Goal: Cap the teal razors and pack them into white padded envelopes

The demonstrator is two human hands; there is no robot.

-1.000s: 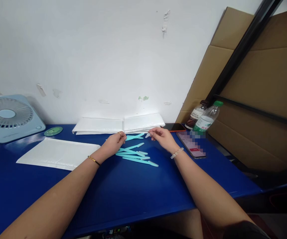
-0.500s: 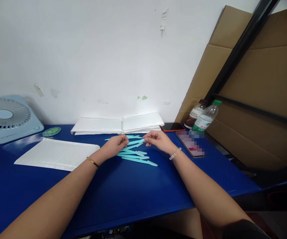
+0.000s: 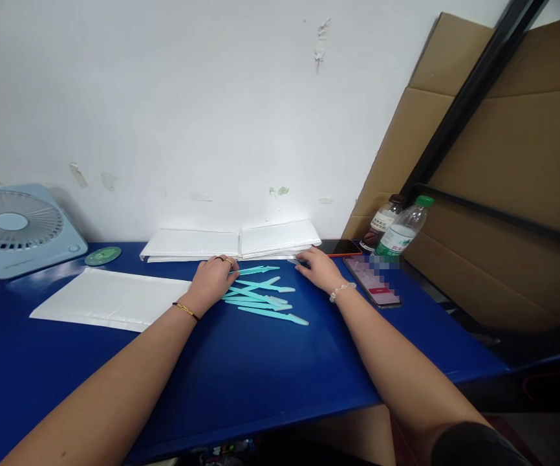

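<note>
Several turquoise eyebrow razors (image 3: 260,299) lie in a loose, crossing pile on the blue table, blade ends mostly to the right. At the pile's left end, my left hand (image 3: 215,279) has its bent fingers on the handle of an upper razor (image 3: 255,270). My right hand (image 3: 321,267) is to the right of the pile, close to the white envelopes. Its thumb and fingertips close on a small clear piece (image 3: 292,261), too small to make out well.
White padded envelopes (image 3: 193,243) line the wall, with another envelope (image 3: 115,299) at left. A blue fan (image 3: 22,226) and green disc (image 3: 103,255) stand farther left. Two phones, an orange-edged one (image 3: 341,247) and a lit one (image 3: 372,281), and two bottles (image 3: 401,230) occupy the right.
My right hand has left the razor it touched and moved right, toward the envelopes. My left hand has shifted slightly left, and the upper razors now lie differently.
</note>
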